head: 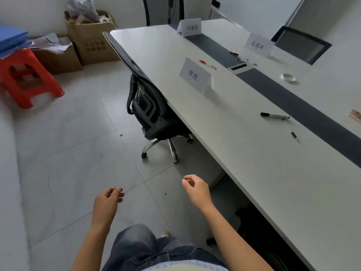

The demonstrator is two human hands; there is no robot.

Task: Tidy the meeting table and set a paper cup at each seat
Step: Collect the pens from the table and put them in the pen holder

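Head view: hands first, two of them, both held low over the tiled floor (68,143) beside the table. The left hand (106,200) and the right hand (196,189) have loosely curled fingers and grasp nothing.

One long white meeting table (244,163) fills the right side. Its long axis runs from the lower right corner up to a rounded far end at the upper middle. One dark strip (293,98) runs along its centre line. The near edge cuts diagonally across the picture, just right of the right hand.

Three white name cards stand on the table: one (195,75) near the near edge, one (258,45) across the strip, and one (190,26) at the far end. One black marker (274,115) lies almost crosswise to the table, its cap towards the near edge. One smaller pen (294,135) lies near it. Two red pens lie further up, one (208,64) behind the nearest card and one (233,53) on the strip. One tape roll (289,77) sits past the strip.

Two chairs show plainly: one black mesh chair (144,98) pushed against the near edge, and one (301,45) on the far side.

Open floor stretches left of the table. At the far left stand one red stool (27,75) bearing blue folders (11,40) and two cardboard boxes, a tall one (91,44) and a low one (56,57).
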